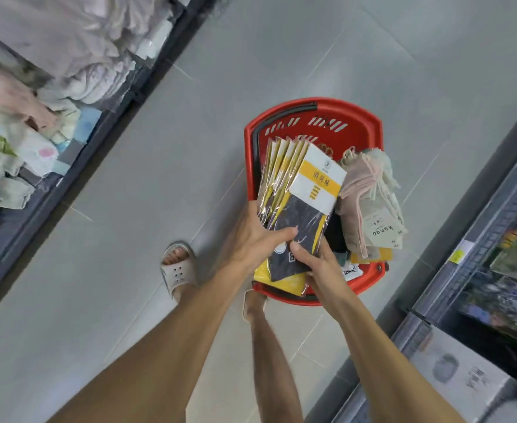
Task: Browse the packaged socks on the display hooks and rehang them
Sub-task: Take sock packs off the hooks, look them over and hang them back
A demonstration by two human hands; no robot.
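I am seeing both grips clamped on one fanned stack of packs [304, 190]. The left grip [255, 239] is wrapping the stack's near left edge, its thumb lying across the front pack and its fingers hidden behind. The right grip [315, 265] is pinching the near end from below, its thumb pressing on the front face just beside the left thumb. Neither grip is showing any slack.

The packs are running lengthwise away from the grips, card ends farthest out and leaning a little to the right, sock toes down at the grips. They are spreading like a hand of cards, the edges stepping out beyond the left grip.

Each pack is showing a glossy clear sleeve, a white card with a yellow band and printed characters, and dark socks with yellow trim.

The stack is hovering over a red basket [370, 123] standing on the floor [159, 148] beyond the grips. Just past the right grip, a bundle of pale pink socks [362, 184] with a white tag [382, 230] is lying in the basket.
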